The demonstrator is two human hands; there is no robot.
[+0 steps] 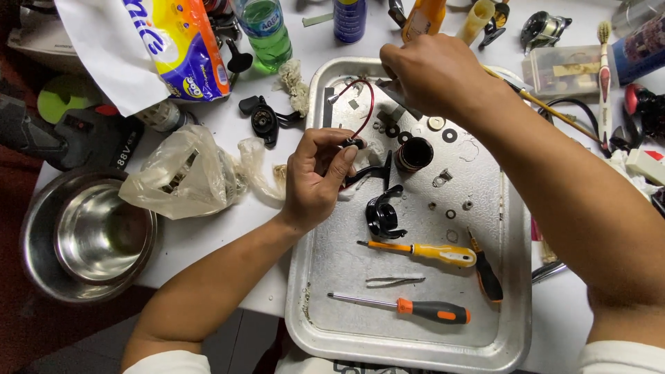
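Your left hand (315,176) pinches one end of the red wire bail (361,104) betw. thumb & forefinger, just over the tray (415,332). Narrow, fingertip grip, prob. because the part is thin & springy and a full fist would bend it. The bail arcs up from that pinch toward your right hand (433,73), which is closed round a small grey part at the tray's far edge; can't tell exactly what's in it, fingers hide it. Two hands on one loop keeps it from flicking away.

Loose bits sit inside the tray, likely so the raised rim stops them rolling off: washers (449,135), a dark spool (414,154) upright near centre, a black rotor piece (381,215) just below your left fingers.

Tools lie in the near half, handles to your right: yellow screwdriver (422,251), orange-black screwdriver (409,308), tweezers (395,280) betw. them, small black driver (486,273) beside. Apart from the parts, so nothing gets knocked.

Off-tray at left: steel bowl (86,235), crumpled plastic bag (187,173), a black side plate (264,121). Green bottle (267,31) at the far edge, well apart.
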